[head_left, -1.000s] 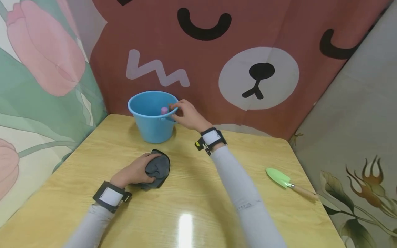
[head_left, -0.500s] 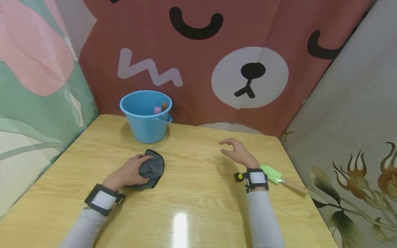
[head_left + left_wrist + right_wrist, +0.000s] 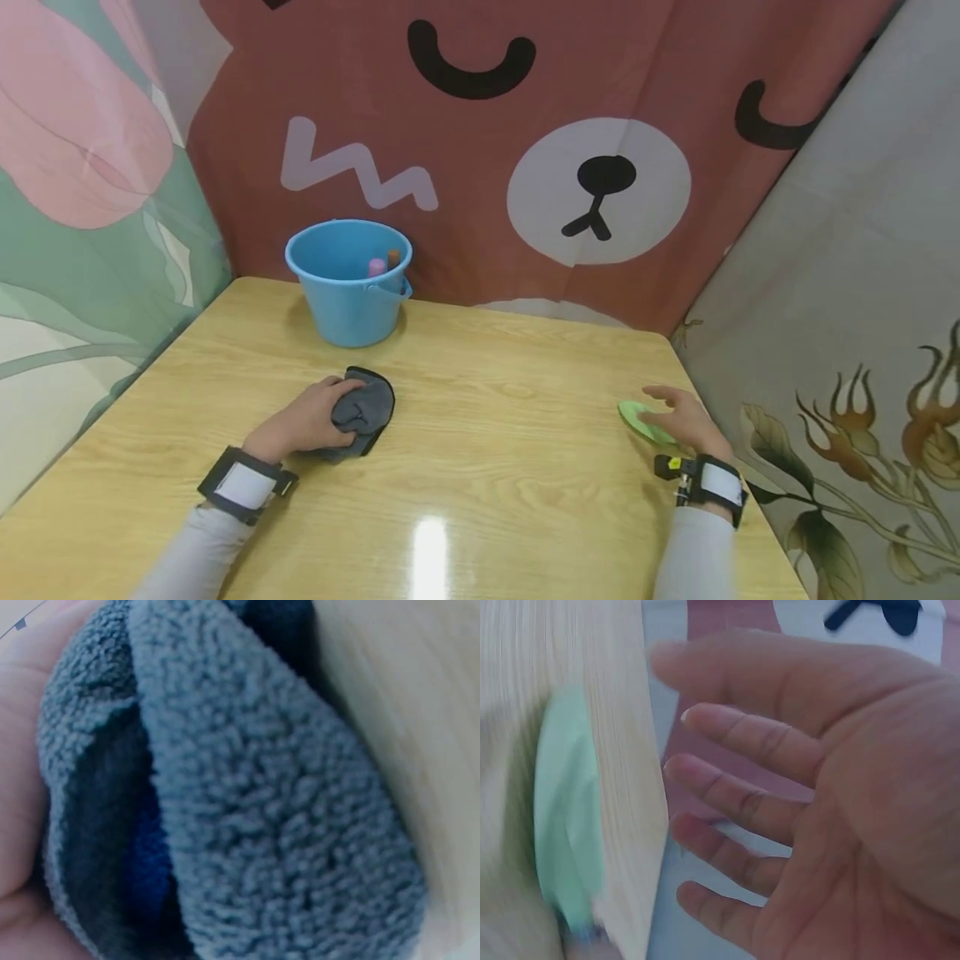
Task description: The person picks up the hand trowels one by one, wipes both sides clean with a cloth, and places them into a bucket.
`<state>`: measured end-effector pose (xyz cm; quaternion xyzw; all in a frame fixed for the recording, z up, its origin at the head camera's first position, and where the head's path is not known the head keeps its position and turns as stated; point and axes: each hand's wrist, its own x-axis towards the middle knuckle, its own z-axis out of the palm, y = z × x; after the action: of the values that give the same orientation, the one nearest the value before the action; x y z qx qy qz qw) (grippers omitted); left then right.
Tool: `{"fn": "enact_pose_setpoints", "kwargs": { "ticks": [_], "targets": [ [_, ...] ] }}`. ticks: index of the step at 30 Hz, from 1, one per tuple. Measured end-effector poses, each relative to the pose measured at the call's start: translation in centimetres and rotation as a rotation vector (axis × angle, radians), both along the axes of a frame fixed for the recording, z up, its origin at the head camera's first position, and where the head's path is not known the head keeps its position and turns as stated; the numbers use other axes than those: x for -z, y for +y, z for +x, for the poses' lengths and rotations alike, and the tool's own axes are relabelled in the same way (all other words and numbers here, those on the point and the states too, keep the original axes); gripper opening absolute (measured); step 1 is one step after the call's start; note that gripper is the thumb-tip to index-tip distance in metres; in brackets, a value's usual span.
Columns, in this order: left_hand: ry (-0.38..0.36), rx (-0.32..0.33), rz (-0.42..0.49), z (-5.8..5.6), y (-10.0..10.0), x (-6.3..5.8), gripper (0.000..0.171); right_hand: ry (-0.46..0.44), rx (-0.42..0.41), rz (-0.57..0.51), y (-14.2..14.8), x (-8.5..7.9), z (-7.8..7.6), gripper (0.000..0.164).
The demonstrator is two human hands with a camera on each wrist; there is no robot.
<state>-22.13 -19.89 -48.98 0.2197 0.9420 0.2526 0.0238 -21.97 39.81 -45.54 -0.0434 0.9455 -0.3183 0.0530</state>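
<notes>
My left hand (image 3: 302,419) grips a bunched dark grey cloth (image 3: 365,410) with a black edge on the left part of the table. In the left wrist view the fuzzy folds of the cloth (image 3: 277,795) fill most of the picture, beside part of the palm. My right hand (image 3: 688,423) hovers over a hand trowel with a light green blade (image 3: 637,417); the hand covers its handle in the head view. The right wrist view shows the right hand's fingers (image 3: 735,787) spread and holding nothing, with the trowel's green blade (image 3: 570,810) lying on the wood beyond them.
A blue bucket (image 3: 348,308) stands at the table's back left, its handle hanging on the right side. Inside it, a pink-topped thing (image 3: 377,267) and a brown-topped thing (image 3: 393,258) show near the rim. Printed curtains (image 3: 480,183) close off the wooden table (image 3: 510,500) behind and at both sides.
My right hand has left the bucket's rim and moved right, down to the trowel. A brown-topped thing now shows in the bucket. The left hand keeps its grip on the cloth.
</notes>
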Motion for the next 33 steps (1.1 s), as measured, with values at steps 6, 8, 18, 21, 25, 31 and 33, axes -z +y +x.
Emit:
{"fn": "enact_pose_setpoints", "kwargs": {
  "ticks": [6, 8, 18, 21, 25, 31, 33],
  "targets": [
    [-0.013, -0.005, 0.007, 0.0, 0.0, 0.0, 0.082, -0.048, 0.075, 0.044, 3.6, -0.1, 2.3, 0.07],
    [-0.007, -0.007, 0.008, 0.0, -0.1, 0.0, 0.082, -0.085, 0.101, 0.053, 4.5, -0.2, 3.0, 0.074],
    [-0.017, -0.003, 0.013, -0.1, -0.3, 0.3, 0.083, -0.109, 0.097, 0.081, 7.8, 1.6, 4.4, 0.08],
    [-0.015, -0.002, 0.018, -0.1, -0.4, 0.2, 0.083, -0.097, 0.096, 0.069, 8.4, 2.5, 4.3, 0.077],
    [-0.023, -0.009, 0.018, -0.1, -0.4, 0.2, 0.083, -0.057, 0.109, 0.032, 8.6, 3.6, 4.2, 0.065],
    [-0.037, -0.018, 0.009, -0.1, -0.3, 0.3, 0.084, -0.042, 0.143, 0.0, 8.3, 4.7, 3.6, 0.053],
    [-0.041, -0.018, 0.009, -0.1, -0.2, 0.2, 0.085, -0.036, 0.152, 0.028, 8.1, 4.8, 3.3, 0.052]
  ]
}}
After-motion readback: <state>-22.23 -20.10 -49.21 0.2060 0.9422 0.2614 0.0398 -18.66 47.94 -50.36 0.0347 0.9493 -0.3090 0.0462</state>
